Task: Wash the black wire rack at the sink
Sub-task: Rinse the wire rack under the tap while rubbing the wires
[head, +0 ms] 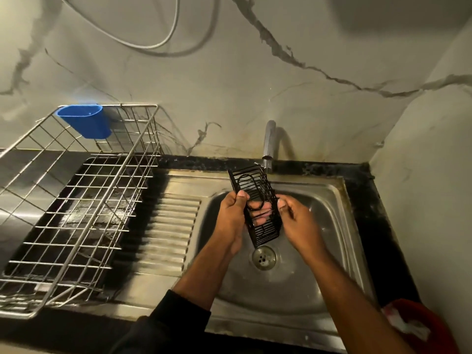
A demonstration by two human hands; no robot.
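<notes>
A small black wire rack [255, 190] hangs tilted over the steel sink basin [329, 221], its upper end just under the tap spout [268, 149]. My left hand [231, 213] grips its left side, with the fingers wrapped underneath and showing through the wires. My right hand [296, 218] pinches its right edge with the thumb on top. The drain [264, 257] lies directly below the rack's lower end. Whether water is running from the tap is not clear.
A large steel wire dish basket [76, 200] sits on the counter at left, with a blue plastic cup holder [85, 121] hooked on its back rim. The ribbed drainboard [166, 231] lies between the basket and the basin. A red container [429, 325] stands at bottom right. Marble walls close in behind and right.
</notes>
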